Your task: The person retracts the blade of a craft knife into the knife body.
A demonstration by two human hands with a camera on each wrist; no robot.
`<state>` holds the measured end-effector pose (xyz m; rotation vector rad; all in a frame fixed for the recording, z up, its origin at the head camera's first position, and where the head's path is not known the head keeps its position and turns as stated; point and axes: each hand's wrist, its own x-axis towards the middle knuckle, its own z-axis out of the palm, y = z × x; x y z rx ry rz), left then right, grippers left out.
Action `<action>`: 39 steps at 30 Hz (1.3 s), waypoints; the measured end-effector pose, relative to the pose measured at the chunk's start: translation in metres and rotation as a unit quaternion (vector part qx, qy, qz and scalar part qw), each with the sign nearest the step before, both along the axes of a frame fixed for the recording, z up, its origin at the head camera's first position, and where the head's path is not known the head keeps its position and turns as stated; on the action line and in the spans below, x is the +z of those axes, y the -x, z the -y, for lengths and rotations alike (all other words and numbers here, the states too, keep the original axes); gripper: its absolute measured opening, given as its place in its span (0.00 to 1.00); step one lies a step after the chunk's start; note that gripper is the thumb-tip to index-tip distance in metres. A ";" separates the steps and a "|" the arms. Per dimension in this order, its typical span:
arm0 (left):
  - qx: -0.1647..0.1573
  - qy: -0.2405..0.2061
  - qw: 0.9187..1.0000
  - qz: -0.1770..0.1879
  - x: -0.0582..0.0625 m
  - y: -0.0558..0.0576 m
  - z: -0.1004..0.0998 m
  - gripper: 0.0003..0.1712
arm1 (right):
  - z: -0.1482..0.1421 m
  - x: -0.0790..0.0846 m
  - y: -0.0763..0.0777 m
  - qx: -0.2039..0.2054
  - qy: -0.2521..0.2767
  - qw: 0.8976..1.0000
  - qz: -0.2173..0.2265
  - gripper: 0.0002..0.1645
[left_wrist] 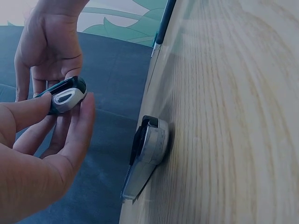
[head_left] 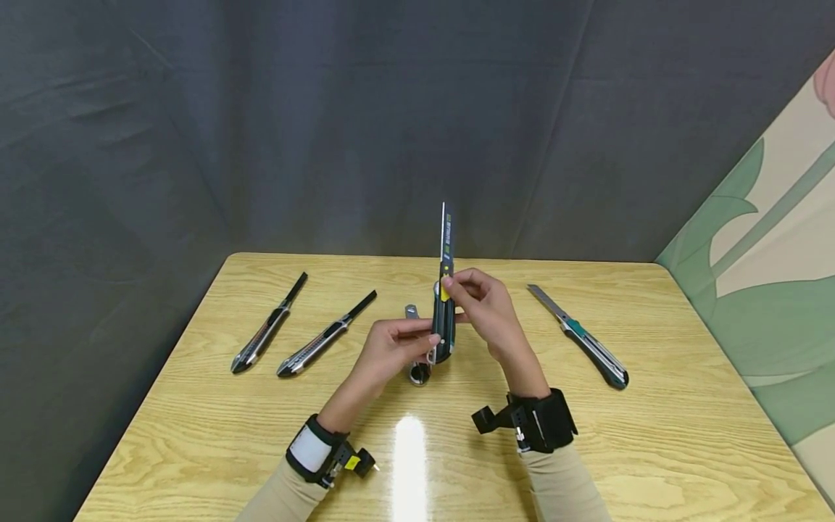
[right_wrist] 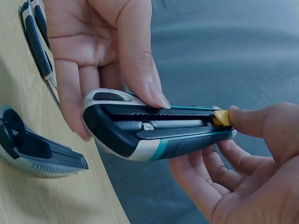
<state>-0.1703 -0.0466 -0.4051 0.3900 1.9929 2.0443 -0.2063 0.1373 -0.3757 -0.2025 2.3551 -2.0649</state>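
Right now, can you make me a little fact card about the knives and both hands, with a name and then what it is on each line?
Held thing: utility knife, dark handle with teal stripes
Left hand: pinches the handle's back end
Right hand: holds it farther forward, thumb on the yellow slider
Under the hands: gray knife, lying on the table
Person's left: outer silver-and-black knife and inner silver-and-black knife
Person's right: teal-slider knife
Knives altogether: five
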 end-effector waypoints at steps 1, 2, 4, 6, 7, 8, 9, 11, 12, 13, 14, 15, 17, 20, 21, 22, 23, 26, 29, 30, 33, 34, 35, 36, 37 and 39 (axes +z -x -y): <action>0.001 -0.002 1.000 0.002 0.000 0.000 0.000 0.19 | 0.000 0.000 0.000 0.002 0.004 1.000 -0.003 0.22; 0.002 -0.003 1.000 0.003 0.000 0.000 0.000 0.19 | 0.000 0.000 0.000 0.003 0.007 1.000 -0.006 0.21; 0.004 -0.005 1.000 0.005 0.001 0.000 0.000 0.19 | 0.000 -0.001 0.000 0.006 0.008 1.000 -0.010 0.20; 0.005 -0.005 1.000 0.007 0.001 0.000 0.000 0.19 | 0.000 -0.001 0.000 0.008 0.006 1.000 -0.012 0.19; 0.006 -0.006 1.000 0.010 0.002 0.000 0.000 0.18 | 0.000 -0.001 0.000 0.009 0.004 1.000 -0.013 0.19; 0.006 -0.006 1.000 0.011 0.002 0.000 0.000 0.18 | 0.000 -0.001 -0.001 0.010 0.003 1.000 -0.013 0.19; 0.006 -0.006 1.000 0.012 0.002 0.000 0.000 0.18 | 0.000 0.000 -0.001 0.010 0.001 1.000 -0.014 0.19; 0.006 -0.006 1.000 0.014 0.001 0.001 0.000 0.18 | 0.000 0.000 -0.001 0.011 -0.001 1.000 -0.013 0.19; 0.006 -0.006 1.000 0.015 -0.001 0.002 0.000 0.18 | 0.000 0.000 -0.001 0.011 0.000 1.000 -0.012 0.18; 0.006 -0.007 1.000 0.016 -0.004 0.003 0.000 0.18 | 0.000 0.000 -0.001 0.012 -0.001 1.000 -0.011 0.18; 0.006 -0.008 1.000 0.016 -0.007 0.004 0.000 0.18 | 0.001 0.000 -0.001 0.011 -0.001 1.000 -0.009 0.18; 0.006 -0.009 1.000 0.016 -0.010 0.006 0.000 0.18 | 0.001 0.000 -0.001 0.011 -0.002 1.000 -0.008 0.17; 0.009 -0.012 1.000 0.015 -0.017 0.009 0.000 0.18 | 0.001 0.000 -0.001 0.012 -0.003 1.000 -0.005 0.17; 0.016 -0.015 1.000 0.009 -0.024 0.011 0.000 0.17 | 0.002 0.000 -0.001 0.014 -0.006 1.000 -0.003 0.17; 0.018 -0.015 1.000 0.007 -0.025 0.012 0.000 0.17 | 0.002 0.000 -0.001 0.015 -0.007 1.000 -0.003 0.17; 0.020 -0.014 1.000 0.004 -0.025 0.012 0.000 0.17 | 0.002 0.000 -0.001 0.015 -0.007 1.000 -0.002 0.17; 0.020 -0.012 1.000 0.003 -0.022 0.010 0.000 0.17 | 0.002 0.000 -0.001 0.015 -0.006 1.000 -0.001 0.17; 0.016 -0.007 1.000 0.003 -0.011 0.006 0.000 0.16 | 0.001 0.000 0.000 0.018 -0.003 1.000 0.004 0.17; 0.010 -0.001 1.000 0.008 0.000 0.002 0.001 0.16 | 0.000 0.000 0.000 0.019 -0.004 1.000 0.009 0.17; 0.010 0.000 1.000 0.009 0.000 0.002 0.001 0.16 | 0.000 0.000 0.000 0.019 -0.004 1.000 0.011 0.18; 0.011 0.002 1.000 0.012 0.000 0.002 0.001 0.17 | -0.001 0.000 0.000 0.020 -0.007 1.000 0.018 0.19; 0.012 0.002 1.000 0.013 0.000 0.002 0.001 0.17 | -0.001 0.000 0.000 0.020 -0.008 1.000 0.019 0.19; 0.012 0.002 1.000 0.014 0.001 0.001 0.001 0.17 | -0.001 0.000 0.000 0.020 -0.008 1.000 0.021 0.19; 0.013 0.001 1.000 0.013 0.001 0.001 0.001 0.17 | -0.001 0.000 0.001 0.022 -0.009 0.999 0.023 0.19; 0.013 0.001 1.000 0.013 0.001 0.001 0.001 0.18 | -0.001 0.000 0.001 0.023 -0.010 0.999 0.023 0.20; 0.014 0.000 1.000 0.011 0.002 0.000 0.001 0.18 | -0.002 0.000 0.001 0.026 -0.010 0.999 0.024 0.20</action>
